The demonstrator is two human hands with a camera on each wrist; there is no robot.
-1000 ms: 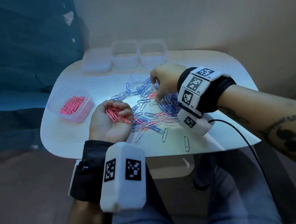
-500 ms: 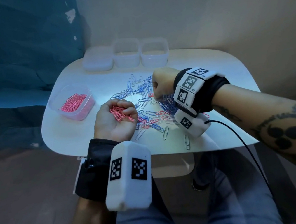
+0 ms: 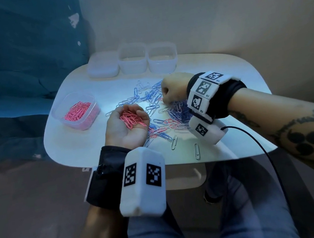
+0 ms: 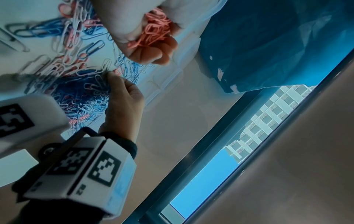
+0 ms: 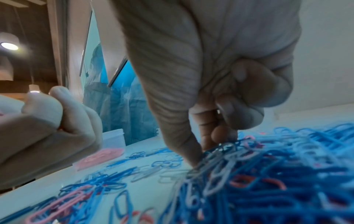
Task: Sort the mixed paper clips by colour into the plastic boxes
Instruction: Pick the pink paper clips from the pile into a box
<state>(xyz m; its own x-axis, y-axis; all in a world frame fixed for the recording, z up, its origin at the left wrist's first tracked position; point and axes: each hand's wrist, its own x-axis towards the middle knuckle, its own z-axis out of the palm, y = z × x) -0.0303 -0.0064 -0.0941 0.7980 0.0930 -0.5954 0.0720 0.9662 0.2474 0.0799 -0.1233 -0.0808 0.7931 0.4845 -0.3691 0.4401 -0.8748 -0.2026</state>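
Note:
My left hand (image 3: 127, 126) lies palm up over the table's near side, fingers loosely curled round a bunch of pink paper clips (image 3: 131, 118); the left wrist view shows those pink clips (image 4: 155, 30) cupped in the fingers. To its right my right hand (image 3: 169, 93) is fisted over the mixed pile of blue, white and pink clips (image 3: 178, 113). In the right wrist view its thumb and forefinger (image 5: 208, 150) pinch a clip at the top of the pile; I cannot tell its colour. A clear box with pink clips (image 3: 77, 113) stands at the left.
At the back of the white table (image 3: 70, 149) stand three more plastic boxes (image 3: 132, 61) in a row. Single loose clips (image 3: 197, 151) lie near the front edge. A black cable (image 3: 258, 144) runs from my right wrist. My knees are under the table.
My left hand has uncurled its fingers, showing more of the pink clips. My right hand has drawn its fingers in to a pinch on the pile.

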